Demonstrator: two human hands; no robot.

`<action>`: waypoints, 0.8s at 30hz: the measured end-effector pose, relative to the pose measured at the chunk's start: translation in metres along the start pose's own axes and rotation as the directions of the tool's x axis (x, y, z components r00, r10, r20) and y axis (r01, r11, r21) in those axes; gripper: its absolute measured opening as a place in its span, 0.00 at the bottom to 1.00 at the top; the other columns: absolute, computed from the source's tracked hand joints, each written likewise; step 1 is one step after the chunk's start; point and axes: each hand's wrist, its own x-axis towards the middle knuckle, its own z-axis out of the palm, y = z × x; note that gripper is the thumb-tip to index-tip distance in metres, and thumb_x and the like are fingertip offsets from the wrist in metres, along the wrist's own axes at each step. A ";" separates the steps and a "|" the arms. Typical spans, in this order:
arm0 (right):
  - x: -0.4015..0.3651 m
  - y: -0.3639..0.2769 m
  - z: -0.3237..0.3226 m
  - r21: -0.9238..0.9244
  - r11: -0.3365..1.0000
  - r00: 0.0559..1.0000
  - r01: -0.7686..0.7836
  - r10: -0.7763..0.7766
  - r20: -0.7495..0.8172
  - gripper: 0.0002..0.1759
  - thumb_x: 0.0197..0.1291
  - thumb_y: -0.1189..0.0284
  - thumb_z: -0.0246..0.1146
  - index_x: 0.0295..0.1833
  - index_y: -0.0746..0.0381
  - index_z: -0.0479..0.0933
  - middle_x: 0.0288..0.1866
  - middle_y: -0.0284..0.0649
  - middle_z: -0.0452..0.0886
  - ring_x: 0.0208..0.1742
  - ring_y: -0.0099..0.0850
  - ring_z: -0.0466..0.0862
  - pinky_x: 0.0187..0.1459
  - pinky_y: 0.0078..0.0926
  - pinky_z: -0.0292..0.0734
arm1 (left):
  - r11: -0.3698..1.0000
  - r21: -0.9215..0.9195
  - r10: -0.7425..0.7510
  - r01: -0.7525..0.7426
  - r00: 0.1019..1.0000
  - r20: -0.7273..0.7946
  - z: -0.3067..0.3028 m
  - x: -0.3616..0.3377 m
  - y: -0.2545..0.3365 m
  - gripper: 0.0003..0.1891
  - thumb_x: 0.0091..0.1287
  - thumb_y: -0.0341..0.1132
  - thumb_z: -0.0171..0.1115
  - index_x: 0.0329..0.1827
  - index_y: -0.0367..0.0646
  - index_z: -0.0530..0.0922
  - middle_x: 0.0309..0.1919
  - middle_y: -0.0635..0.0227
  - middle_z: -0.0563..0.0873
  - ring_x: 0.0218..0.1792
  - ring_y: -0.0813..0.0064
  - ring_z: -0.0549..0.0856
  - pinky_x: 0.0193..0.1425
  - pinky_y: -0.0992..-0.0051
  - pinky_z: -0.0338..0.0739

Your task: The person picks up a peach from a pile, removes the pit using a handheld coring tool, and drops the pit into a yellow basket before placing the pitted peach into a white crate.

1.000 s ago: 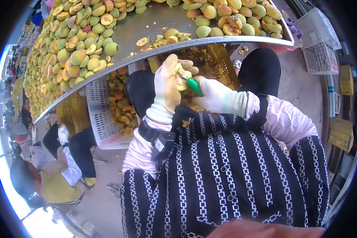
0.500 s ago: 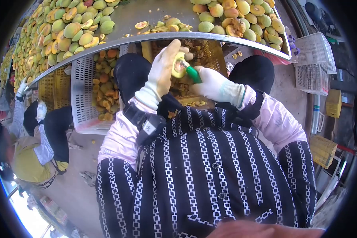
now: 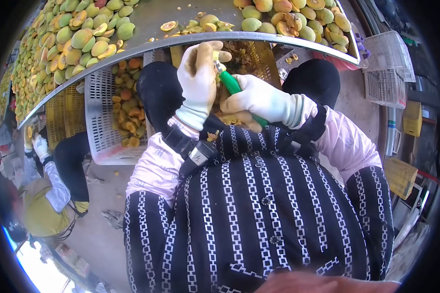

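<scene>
In the head view my left hand (image 3: 194, 75), in a white glove with tan-stained fingers, is closed round a peach half (image 3: 216, 55). Only a pale yellow-green sliver of the fruit shows past the fingers. My gloved right hand (image 3: 259, 100) grips a green-handled pitting tool (image 3: 231, 83). Its short metal tip points up at the peach half, close to my left fingers; whether it touches the flesh is hard to make out. Both hands are above a yellow crate (image 3: 263, 61) between my knees, with fruit scraps inside.
A metal-edged table (image 3: 181, 40) heaped with peaches (image 3: 83, 36) lies ahead. At left stands a white crate (image 3: 99, 117) of cut peaches, and beyond it sits a co-worker (image 3: 46, 200) in gloves. White baskets (image 3: 388, 61) and yellow crates (image 3: 400, 177) are at right.
The peach half has turned, so its cut face no longer shows. My right hand has moved slightly left and down, exposing more green handle. The co-worker's hands have come together.
</scene>
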 end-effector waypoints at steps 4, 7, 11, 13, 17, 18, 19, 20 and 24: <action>0.001 0.001 -0.004 -0.041 0.999 1.000 0.009 -0.009 -0.007 0.09 0.53 0.73 0.59 0.25 0.65 0.69 0.15 0.37 0.72 0.09 0.26 0.72 0.11 0.21 0.67 | 0.984 0.017 -0.177 0.177 0.984 -0.025 0.000 0.001 0.004 0.19 0.74 0.44 0.53 0.45 0.33 0.78 0.32 0.58 0.86 0.31 0.74 0.85 0.35 0.79 0.78; 0.006 0.007 -0.008 -0.045 0.996 0.994 -0.080 0.083 0.074 0.10 0.53 0.72 0.59 0.28 0.66 0.68 0.15 0.37 0.73 0.10 0.27 0.74 0.12 0.22 0.70 | 0.981 0.143 -0.136 0.130 0.990 0.034 -0.005 -0.003 0.002 0.20 0.74 0.45 0.52 0.45 0.32 0.79 0.32 0.56 0.87 0.31 0.73 0.85 0.36 0.78 0.79; 0.010 0.012 0.006 -0.209 0.978 0.988 0.001 -0.032 -0.149 0.14 0.56 0.72 0.59 0.46 0.66 0.67 0.17 0.38 0.74 0.11 0.28 0.76 0.14 0.23 0.73 | 0.962 0.216 -0.165 0.168 0.986 -0.032 -0.001 -0.005 0.016 0.21 0.73 0.45 0.51 0.44 0.31 0.80 0.34 0.56 0.87 0.31 0.74 0.85 0.35 0.78 0.80; 0.013 0.016 0.003 -0.229 0.973 0.992 -0.032 0.003 -0.124 0.14 0.56 0.73 0.59 0.46 0.65 0.68 0.17 0.38 0.74 0.11 0.28 0.77 0.13 0.23 0.74 | 0.974 0.191 -0.121 0.123 0.992 -0.026 -0.004 -0.005 0.003 0.21 0.73 0.45 0.51 0.44 0.32 0.79 0.34 0.56 0.86 0.32 0.73 0.86 0.34 0.78 0.80; 0.009 0.027 0.002 0.016 0.999 0.999 -0.031 0.032 -0.038 0.10 0.56 0.74 0.59 0.41 0.66 0.70 0.16 0.38 0.73 0.10 0.28 0.76 0.12 0.23 0.73 | 0.905 0.408 -0.161 0.117 0.984 0.074 -0.011 -0.003 -0.007 0.19 0.74 0.44 0.52 0.45 0.33 0.79 0.34 0.57 0.86 0.31 0.75 0.85 0.33 0.79 0.79; 0.011 0.030 0.000 0.016 1.000 1.000 -0.021 0.021 -0.002 0.06 0.56 0.74 0.58 0.36 0.66 0.71 0.14 0.37 0.72 0.10 0.27 0.75 0.12 0.22 0.72 | 0.886 0.460 -0.128 0.056 0.983 0.128 -0.016 -0.005 -0.007 0.19 0.75 0.44 0.52 0.45 0.33 0.79 0.33 0.57 0.86 0.30 0.77 0.84 0.33 0.80 0.78; 0.012 0.030 -0.002 0.025 0.999 1.000 -0.025 0.025 -0.005 0.06 0.56 0.74 0.58 0.36 0.66 0.71 0.14 0.37 0.72 0.10 0.27 0.75 0.12 0.22 0.72 | 0.862 0.507 -0.091 -0.015 0.979 0.184 -0.020 -0.005 -0.006 0.19 0.75 0.44 0.52 0.46 0.34 0.79 0.33 0.58 0.86 0.29 0.79 0.83 0.32 0.80 0.77; 0.011 0.028 -0.003 0.033 0.999 0.999 -0.027 0.026 0.043 0.06 0.56 0.74 0.59 0.35 0.66 0.72 0.14 0.37 0.72 0.10 0.27 0.75 0.11 0.22 0.71 | 0.879 0.473 -0.044 -0.059 0.978 0.205 -0.021 -0.006 -0.004 0.18 0.75 0.43 0.51 0.47 0.35 0.79 0.33 0.58 0.87 0.27 0.82 0.80 0.30 0.82 0.76; 0.009 0.028 -0.012 0.100 0.994 0.992 -0.038 0.026 0.123 0.07 0.57 0.73 0.60 0.32 0.67 0.73 0.15 0.37 0.73 0.09 0.25 0.73 0.12 0.21 0.69 | 0.917 0.380 -0.165 0.121 0.983 0.084 -0.013 -0.005 -0.009 0.22 0.76 0.47 0.46 0.47 0.35 0.79 0.34 0.56 0.87 0.30 0.77 0.85 0.26 0.83 0.75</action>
